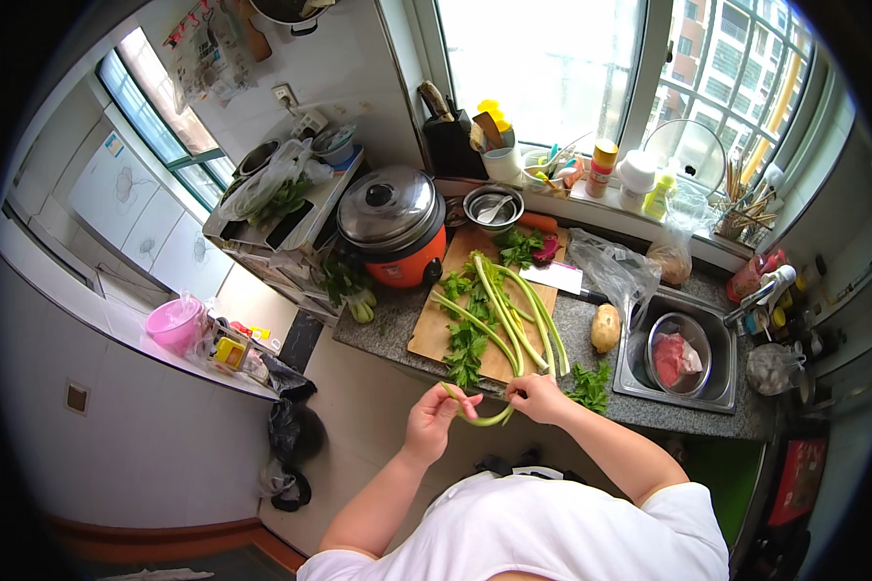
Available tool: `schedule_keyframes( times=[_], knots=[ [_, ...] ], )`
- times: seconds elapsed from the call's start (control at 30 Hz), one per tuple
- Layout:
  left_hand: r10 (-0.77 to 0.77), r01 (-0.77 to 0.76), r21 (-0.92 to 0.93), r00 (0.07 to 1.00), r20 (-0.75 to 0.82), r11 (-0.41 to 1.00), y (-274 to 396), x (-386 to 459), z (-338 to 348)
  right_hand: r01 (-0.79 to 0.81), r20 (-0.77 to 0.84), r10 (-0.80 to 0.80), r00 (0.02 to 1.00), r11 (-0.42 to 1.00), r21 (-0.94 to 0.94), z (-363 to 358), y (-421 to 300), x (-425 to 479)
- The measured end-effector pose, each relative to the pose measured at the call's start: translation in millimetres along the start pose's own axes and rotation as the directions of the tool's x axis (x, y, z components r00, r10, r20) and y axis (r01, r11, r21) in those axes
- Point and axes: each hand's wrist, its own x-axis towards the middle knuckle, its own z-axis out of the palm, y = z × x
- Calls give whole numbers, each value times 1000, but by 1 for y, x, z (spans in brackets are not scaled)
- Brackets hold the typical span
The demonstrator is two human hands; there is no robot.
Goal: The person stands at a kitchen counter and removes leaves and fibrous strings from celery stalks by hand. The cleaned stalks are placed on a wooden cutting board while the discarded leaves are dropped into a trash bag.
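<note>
A bent green celery stalk hangs between my two hands, just off the counter's front edge. My left hand pinches one end of it between thumb and fingers. At its other end my right hand is closed on the stalk. Beyond them, a wooden cutting board bears several long celery stalks with leaves spread beneath and beside them. Loose celery leaves lie on the granite counter to the right of my right hand. A cleaver with a pale blade rests across the board's right edge.
A potato sits left of the steel sink, where a metal bowl holds raw meat. An orange rice cooker stands behind the board's left side. Clear plastic bags lie behind the potato. Steel bowls stand near the windowsill.
</note>
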Motion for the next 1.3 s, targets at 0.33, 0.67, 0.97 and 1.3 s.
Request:
schedule_keyframes(
  times=[0.33,0.67,0.97,1.3],
  knots=[
    [-103,56,-368,988,-111,928,26,16,-4,251,-276,-148,950,888,386,-23,-64,-11],
    [-196,151,-313,974,-115,938,19,22,14,271,-321,-126,939,847,458,-21,-116,5],
    [-228,222,-52,935,-271,974,-35,-10,2,124,-219,116,969,536,835,-12,-96,10],
    [-256,97,-467,922,-290,879,-21,15,-7,-9,-9,210,978,85,996,-21,-53,13]
  ],
)
